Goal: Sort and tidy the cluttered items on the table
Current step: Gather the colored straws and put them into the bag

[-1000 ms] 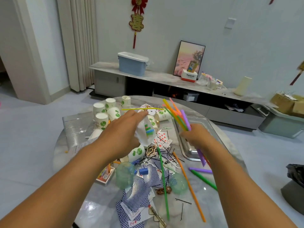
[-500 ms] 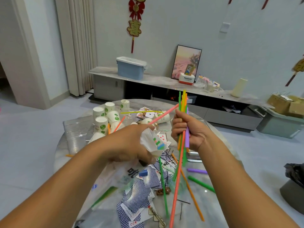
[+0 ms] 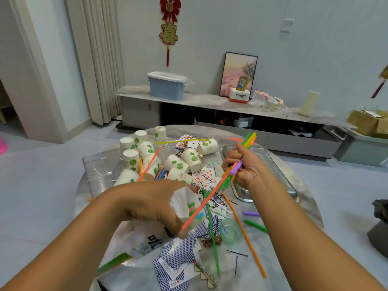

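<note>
My right hand (image 3: 243,166) grips a bundle of coloured straws (image 3: 212,196), slanted down to the left over the round table (image 3: 302,206). Its lower tips reach the mouth of a clear plastic bag (image 3: 184,204). My left hand (image 3: 151,204) pinches that bag's opening at the table's middle. The bag's body (image 3: 144,246) hangs toward me with printed lettering and a green straw inside. Loose straws (image 3: 245,234) lie on the table below my hands. White paper cups (image 3: 147,158) with green prints lie and stand at the far left.
A steel tray (image 3: 279,175) lies under my right hand. Playing cards (image 3: 174,259), hairpins (image 3: 237,253), a green plastic lid (image 3: 233,229) and keys litter the near side. A folded clear sheet (image 3: 100,164) hangs at the left edge. A low cabinet stands beyond.
My right hand tipped the straw bundle from upright to slanting left and brought its lower ends to the bag mouth. My left hand lowered slightly with the bag.
</note>
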